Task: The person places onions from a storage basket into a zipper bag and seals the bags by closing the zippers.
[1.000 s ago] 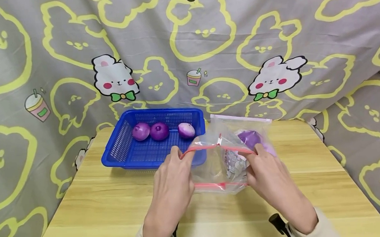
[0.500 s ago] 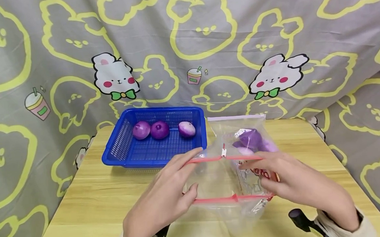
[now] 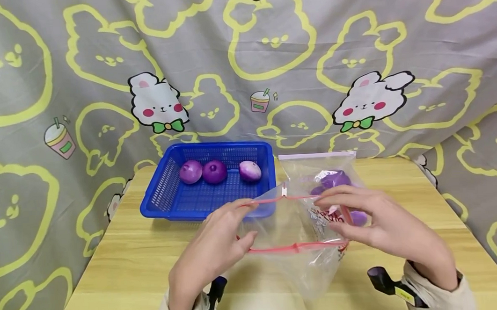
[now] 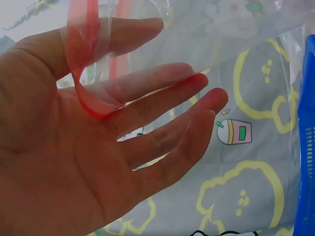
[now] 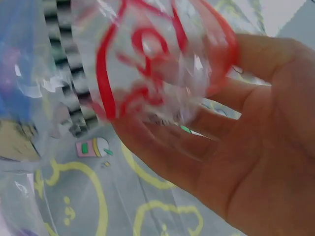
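A clear zip-top bag (image 3: 296,227) with a red seal strip is being held above the bench (image 3: 124,274), just in front of the person, its mouth pulled wide into a flat loop facing the head camera. Printed red lettering is showing on its right wall, blurred in the right wrist view.

The left hand (image 3: 219,243) is holding the left end of the mouth: the wrist view is showing fingers (image 4: 162,91) nearly straight and slightly fanned inside the opening, the red strip (image 4: 83,64) looping round the base of the thumb and forefinger. The right hand (image 3: 372,223) is holding the right end, fingers extended inside the loop with the thumb under the near strip (an outward stretch, not a pinch, as far as the views show).

Just behind the held bag a second clear bag (image 3: 323,174) is standing against the cloth, with purple onions (image 3: 336,181) showing through it.

To the left a blue plastic basket (image 3: 166,196) is sitting on the bench, touching the backdrop side, with three peeled purple onions (image 3: 214,171) in a row along its far wall.

A grey cloth (image 3: 243,57) printed with yellow rabbit outlines and white rabbits is hanging behind everything. Beige sleeve cuffs and dark wrist straps are showing at the bottom edge.
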### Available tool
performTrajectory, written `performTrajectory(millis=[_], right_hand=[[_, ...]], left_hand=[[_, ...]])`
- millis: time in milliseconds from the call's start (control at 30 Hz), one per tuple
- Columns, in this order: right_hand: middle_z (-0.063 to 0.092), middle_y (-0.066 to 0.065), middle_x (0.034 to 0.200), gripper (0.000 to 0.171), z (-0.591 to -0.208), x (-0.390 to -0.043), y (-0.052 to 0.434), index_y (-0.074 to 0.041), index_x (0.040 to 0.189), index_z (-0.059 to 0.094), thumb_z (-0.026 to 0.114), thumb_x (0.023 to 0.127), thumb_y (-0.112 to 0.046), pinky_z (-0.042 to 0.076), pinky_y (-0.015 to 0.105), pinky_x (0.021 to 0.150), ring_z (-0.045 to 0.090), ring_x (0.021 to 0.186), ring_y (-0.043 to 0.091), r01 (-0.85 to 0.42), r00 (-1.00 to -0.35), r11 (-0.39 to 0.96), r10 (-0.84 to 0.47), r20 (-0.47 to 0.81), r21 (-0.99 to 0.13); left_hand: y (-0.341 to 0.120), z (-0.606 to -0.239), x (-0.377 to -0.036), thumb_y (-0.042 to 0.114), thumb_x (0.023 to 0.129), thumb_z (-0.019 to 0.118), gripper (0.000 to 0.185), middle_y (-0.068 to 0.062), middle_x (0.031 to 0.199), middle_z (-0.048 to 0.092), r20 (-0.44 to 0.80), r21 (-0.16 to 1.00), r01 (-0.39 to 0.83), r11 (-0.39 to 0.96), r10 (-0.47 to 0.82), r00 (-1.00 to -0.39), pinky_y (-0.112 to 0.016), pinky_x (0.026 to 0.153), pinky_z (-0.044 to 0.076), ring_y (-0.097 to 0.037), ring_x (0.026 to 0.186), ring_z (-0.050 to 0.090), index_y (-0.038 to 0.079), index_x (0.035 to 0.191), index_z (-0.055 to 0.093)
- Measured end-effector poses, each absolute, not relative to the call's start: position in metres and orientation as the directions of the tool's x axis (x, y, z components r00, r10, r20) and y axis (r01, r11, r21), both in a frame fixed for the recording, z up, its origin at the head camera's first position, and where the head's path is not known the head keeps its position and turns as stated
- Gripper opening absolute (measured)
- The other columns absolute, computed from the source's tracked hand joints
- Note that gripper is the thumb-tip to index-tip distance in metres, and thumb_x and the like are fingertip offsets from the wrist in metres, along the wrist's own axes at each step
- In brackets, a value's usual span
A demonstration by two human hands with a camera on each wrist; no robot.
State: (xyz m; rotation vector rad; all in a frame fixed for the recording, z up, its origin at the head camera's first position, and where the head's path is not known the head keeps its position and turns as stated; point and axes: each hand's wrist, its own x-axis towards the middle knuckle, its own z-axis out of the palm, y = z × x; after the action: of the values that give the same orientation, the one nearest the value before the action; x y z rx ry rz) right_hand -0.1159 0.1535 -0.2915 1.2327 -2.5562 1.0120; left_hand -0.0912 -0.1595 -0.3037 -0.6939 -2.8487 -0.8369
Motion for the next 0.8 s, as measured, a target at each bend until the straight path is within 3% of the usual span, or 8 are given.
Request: performTrajectory(millis=[67, 133, 233, 300, 400, 533, 700, 800], right_hand=[[0.062, -0.009, 0.122, 0.057, -0.295, -0.114, 0.158, -0.026, 0.128, 0.063, 0.086, 0.077, -0.017, 0.049, 0.017, 0.077, 0.061, 0.092, 0.003, -0.688, -0.695, 0.446, -0.631, 0.343, -0.573], [0.059, -0.012, 0.122, 0.068, -0.3, -0.112, 0.161, -0.03, 0.132, 0.058, 0.09, 0.072, -0.03, 0.052, 0.021, 0.081, 0.061, 0.099, 0.004, -0.628, -0.741, 0.481, -0.609, 0.282, -0.612], [0.056, -0.01, 0.122, 0.074, -0.306, -0.11, 0.155, -0.027, 0.134, 0.053, 0.09, 0.07, -0.038, 0.053, 0.023, 0.081, 0.06, 0.101, 0.006, -0.598, -0.766, 0.505, -0.588, 0.26, -0.622], [0.058, -0.011, 0.117, 0.067, -0.308, -0.112, 0.15, -0.025, 0.13, 0.054, 0.089, 0.073, -0.033, 0.052, 0.021, 0.078, 0.057, 0.099, 0.006, -0.61, -0.77, 0.517, -0.564, 0.298, -0.6], [0.06, -0.01, 0.112, 0.055, -0.308, -0.115, 0.146, -0.022, 0.125, 0.057, 0.085, 0.079, -0.013, 0.05, 0.018, 0.075, 0.055, 0.09, 0.005, -0.64, -0.757, 0.515, -0.547, 0.357, -0.57], [0.062, -0.008, 0.115, 0.061, -0.309, -0.118, 0.149, -0.018, 0.132, 0.056, 0.076, 0.08, 0.006, 0.05, 0.019, 0.072, 0.054, 0.087, 0.004, -0.679, -0.726, 0.502, -0.569, 0.386, -0.536], [0.06, -0.003, 0.124, 0.067, -0.311, -0.121, 0.153, -0.015, 0.139, 0.053, 0.069, 0.08, 0.012, 0.046, 0.018, 0.069, 0.051, 0.085, 0.003, -0.71, -0.695, 0.483, -0.6, 0.398, -0.512], [0.061, -0.003, 0.125, 0.061, -0.312, -0.122, 0.155, -0.016, 0.133, 0.059, 0.069, 0.08, 0.011, 0.047, 0.018, 0.071, 0.054, 0.088, 0.005, -0.71, -0.697, 0.497, -0.593, 0.403, -0.499]], left_hand=[[-0.158, -0.306, -0.092, 0.013, 0.085, 0.077, 0.043, -0.003, 0.134, 0.063, 0.204, 0.492, 0.45, 0.745, 0.404, -0.892, -0.043, 0.1, 0.049, -0.022, 0.119, 0.06, 0.007, 0.126, 0.067], [-0.158, -0.308, -0.093, 0.013, 0.085, 0.077, 0.042, -0.003, 0.133, 0.063, 0.205, 0.488, 0.449, 0.748, 0.402, -0.893, -0.043, 0.1, 0.049, -0.021, 0.117, 0.06, 0.007, 0.126, 0.067], [-0.157, -0.309, -0.095, 0.012, 0.086, 0.077, 0.04, -0.004, 0.131, 0.064, 0.206, 0.481, 0.443, 0.756, 0.394, -0.896, -0.042, 0.098, 0.05, -0.022, 0.115, 0.062, 0.006, 0.125, 0.068], [-0.158, -0.309, -0.097, 0.013, 0.086, 0.077, 0.04, -0.004, 0.131, 0.064, 0.205, 0.473, 0.441, 0.763, 0.392, -0.897, -0.042, 0.098, 0.05, -0.023, 0.115, 0.062, 0.006, 0.125, 0.068], [-0.157, -0.308, -0.098, 0.015, 0.088, 0.076, 0.041, -0.005, 0.131, 0.064, 0.205, 0.469, 0.438, 0.767, 0.388, -0.898, -0.043, 0.098, 0.051, -0.024, 0.117, 0.062, 0.006, 0.126, 0.067], [-0.157, -0.309, -0.099, 0.018, 0.089, 0.075, 0.04, -0.005, 0.13, 0.065, 0.211, 0.468, 0.432, 0.771, 0.377, -0.902, -0.044, 0.096, 0.052, -0.024, 0.116, 0.062, 0.006, 0.126, 0.067], [-0.153, -0.312, -0.101, 0.019, 0.09, 0.075, 0.038, -0.007, 0.127, 0.066, 0.23, 0.451, 0.444, 0.775, 0.379, -0.896, -0.042, 0.092, 0.054, -0.024, 0.111, 0.064, 0.005, 0.124, 0.068], [-0.149, -0.314, -0.102, 0.02, 0.09, 0.075, 0.038, -0.008, 0.124, 0.066, 0.239, 0.425, 0.457, 0.781, 0.391, -0.889, -0.042, 0.092, 0.055, -0.024, 0.109, 0.065, 0.003, 0.123, 0.068]])
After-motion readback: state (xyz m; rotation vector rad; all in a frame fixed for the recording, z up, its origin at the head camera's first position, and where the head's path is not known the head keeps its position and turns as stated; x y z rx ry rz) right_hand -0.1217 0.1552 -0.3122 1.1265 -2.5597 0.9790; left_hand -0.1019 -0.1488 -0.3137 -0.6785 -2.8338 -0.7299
